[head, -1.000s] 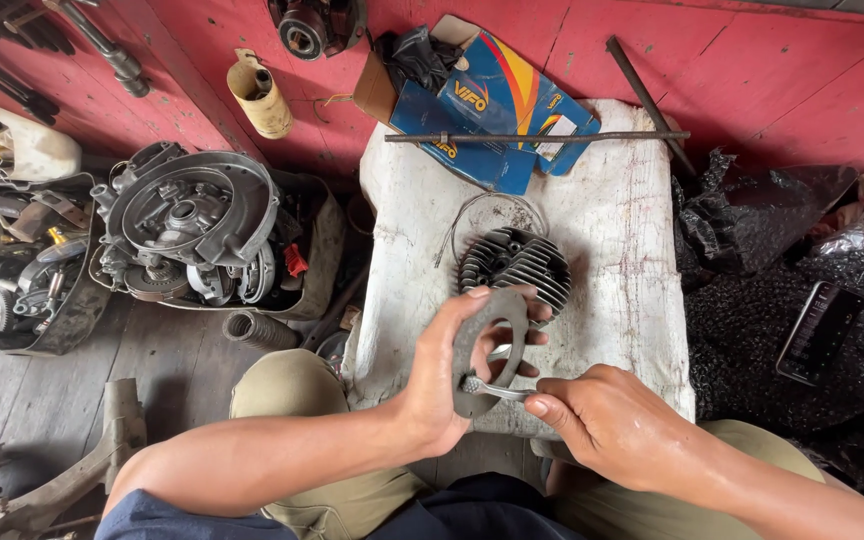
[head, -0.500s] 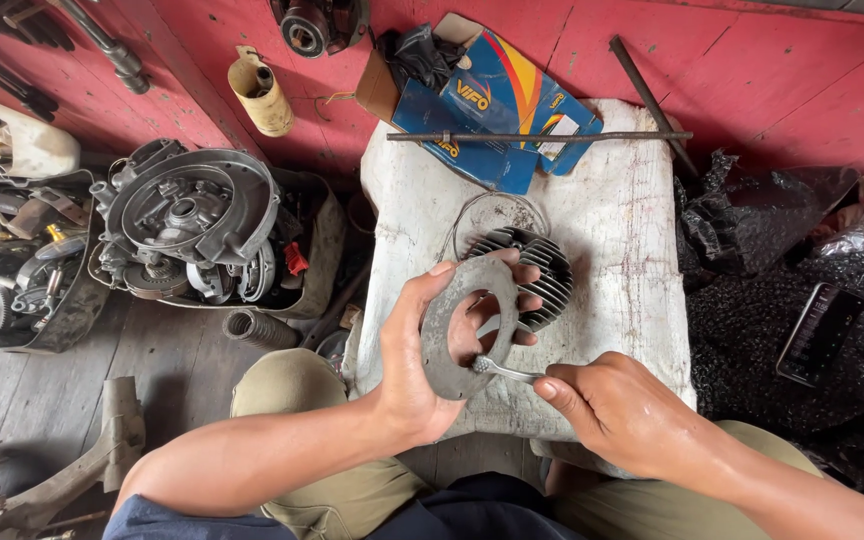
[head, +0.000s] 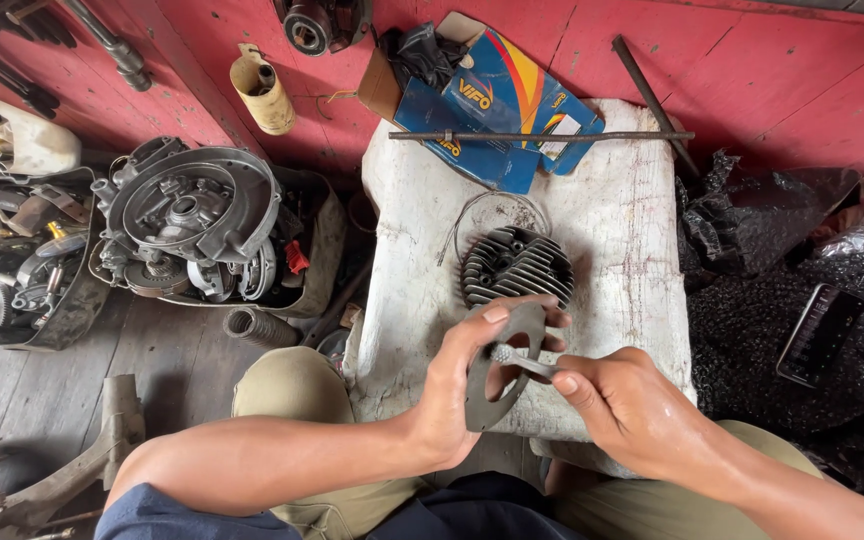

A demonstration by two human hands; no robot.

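- a person seated at a white cloth-covered worktop (head: pixel 632 220) holds a flat grey gasket (head: pixel 500 372) up in the left hand (head: pixel 452 395); the fingers are curled closed round the gasket's left edge, thumb tip on its upper rim and fingertips showing behind its right side
- the gasket's long axis runs from lower left, near the left wrist, to upper right, tilted towards the finned cylinder head (head: pixel 515 266); its large central hole faces the camera
- the right hand (head: pixel 622 405) is closed round the handle of a slim metal tool (head: pixel 520 360); the tool points up and to the left, its rounded tip lying over the gasket's central hole, seemingly touching the inner rim, though contact cannot be told for sure
- the tool thus crosses the gasket's long axis nearly at right angles; the right hand sits just beside the gasket on its lower right, the left hand carries the gasket itself, so both hands meet above the near edge of the worktop
- the finned cylinder head lies on the worktop just beyond the gasket, with a thin wire ring (head: pixel 497 205) looped about its far side
- further back a long steel rod (head: pixel 542 135) lies across the worktop over a blue cardboard box (head: pixel 497 105)
- an open engine casing (head: pixel 192 215) rests on the floor to the left; a dark phone (head: pixel 818 335) lies on black sheeting to the right
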